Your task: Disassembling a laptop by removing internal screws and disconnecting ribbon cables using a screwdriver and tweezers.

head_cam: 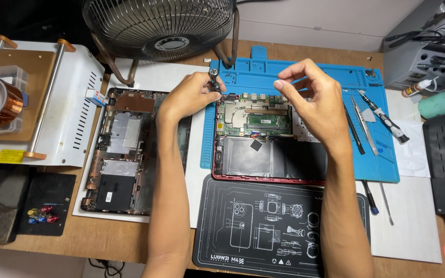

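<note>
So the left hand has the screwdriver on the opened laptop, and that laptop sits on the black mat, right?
Not quite. The head view shows the opened laptop resting on the blue mat, with the black mat lying nearer the person. The left hand does hold the screwdriver on it.

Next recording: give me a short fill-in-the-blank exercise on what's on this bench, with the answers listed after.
1. The left hand holds a ____ upright over the green circuit board.
2. The opened laptop lies on a ____ work mat.
3. The removed bottom cover lies to the ____ of the opened laptop.
4. Behind both hands stands a metal-caged ____.

Answers: screwdriver; blue; left; fan
</note>
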